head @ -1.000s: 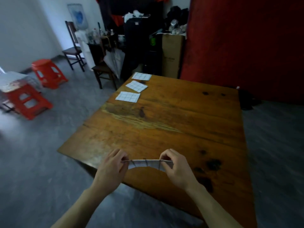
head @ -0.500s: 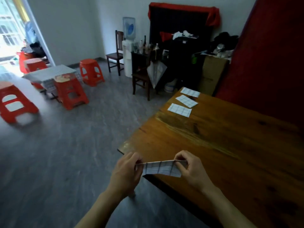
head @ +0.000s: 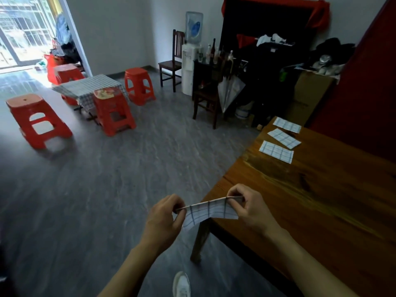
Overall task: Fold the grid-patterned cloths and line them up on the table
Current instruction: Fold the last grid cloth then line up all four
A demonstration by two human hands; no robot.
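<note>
A folded white cloth with a dark grid (head: 209,212) hangs in the air beside the near left corner of the wooden table (head: 321,200). My left hand (head: 164,219) pinches its left top corner and my right hand (head: 249,207) pinches its right top corner, so the top edge is stretched between them. Three folded grid cloths lie in a row along the table's far left edge: the nearest (head: 276,151), the middle one (head: 284,138) and the farthest (head: 287,124).
Grey floor stretches to the left, with several red plastic stools (head: 37,120) and a small checked-cloth table (head: 90,88). A dark wooden chair (head: 205,97), a water dispenser (head: 190,54) and a cardboard box (head: 308,97) stand beyond the table. My shoe (head: 181,285) shows below.
The view has swung left, so the table now sits at the right. Both hands with the cloth have shifted off the table's near edge to its left corner, still holding it stretched.
</note>
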